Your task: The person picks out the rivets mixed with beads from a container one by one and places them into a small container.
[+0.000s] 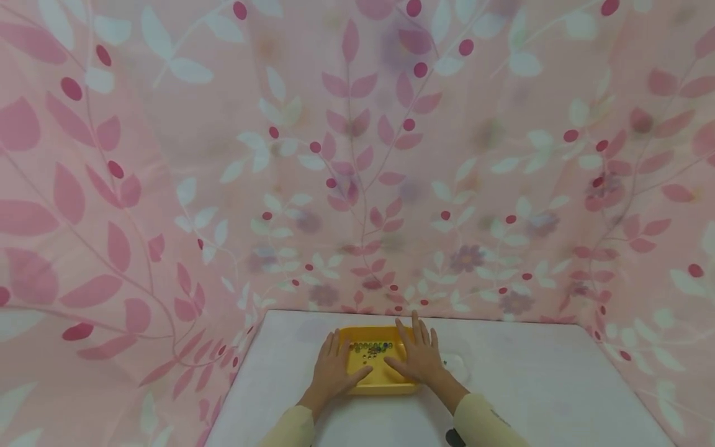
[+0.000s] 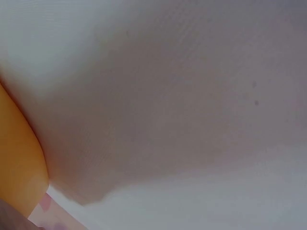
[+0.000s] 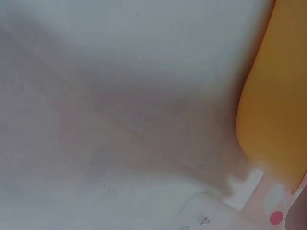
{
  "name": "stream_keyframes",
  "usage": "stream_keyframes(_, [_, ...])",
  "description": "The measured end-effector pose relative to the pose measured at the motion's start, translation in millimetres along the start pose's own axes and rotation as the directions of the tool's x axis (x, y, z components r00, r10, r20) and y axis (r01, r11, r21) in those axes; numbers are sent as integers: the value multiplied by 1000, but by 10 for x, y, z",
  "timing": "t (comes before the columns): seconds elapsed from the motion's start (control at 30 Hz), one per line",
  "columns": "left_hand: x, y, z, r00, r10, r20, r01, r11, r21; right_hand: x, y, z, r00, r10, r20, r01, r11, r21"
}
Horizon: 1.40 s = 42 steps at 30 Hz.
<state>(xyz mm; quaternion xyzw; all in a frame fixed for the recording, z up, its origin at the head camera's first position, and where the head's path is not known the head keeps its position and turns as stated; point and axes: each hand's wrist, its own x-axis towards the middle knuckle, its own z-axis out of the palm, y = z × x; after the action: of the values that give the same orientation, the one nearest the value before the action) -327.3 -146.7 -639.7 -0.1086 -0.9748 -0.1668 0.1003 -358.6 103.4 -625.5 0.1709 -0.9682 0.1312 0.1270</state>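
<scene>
A yellow tray lies on the white table between my hands. Small glass marbles in green, yellow and blue line up toward its far side, with several tinier shiny pieces scattered just below them. My left hand rests at the tray's left side, fingers straight and thumb reaching over the near left part. Over the right rim lies my right hand, its fingers spread and straight, its thumb pointing inward. Both wrist views catch only an outer wall of the yellow tray.
Right of the tray sits a clear, shallow container with tiny pieces on it. A dark object shows at the near edge by the right sleeve. Pink leaf-patterned curtains hang behind and beside the white table.
</scene>
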Motion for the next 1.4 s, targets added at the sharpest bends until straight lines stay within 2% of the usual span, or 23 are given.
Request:
stream_keyframes(0.2, [7,35,-22,1000,6,9,-6,1000,-27,-2,-77,12,1000,0,28,0,1000,28])
stream_keyframes(0.4, [0,47,-22,1000,1,25,0,1000,-2,-15,-158,-16,997,-56,48,55,998,20])
stream_keyframes(0.57, [6,51,-33,999,-12,40,12,1000,14,7,-196,-6,996,-76,36,76,997,0])
stream_keyframes(0.67, [6,51,-37,999,-8,39,8,1000,12,12,-227,3,995,-93,23,92,995,29])
stream_keyframes(0.93, [-3,41,2,1000,10,-2,-10,1000,-4,19,-316,75,989,-148,-4,148,987,65])
stream_keyframes(1.17, [-17,25,62,998,36,-55,-37,999,-16,22,-352,132,989,-144,19,143,988,65])
stream_keyframes(1.4, [-10,50,8,999,22,-31,-21,1000,11,11,-356,102,992,-128,10,127,989,78])
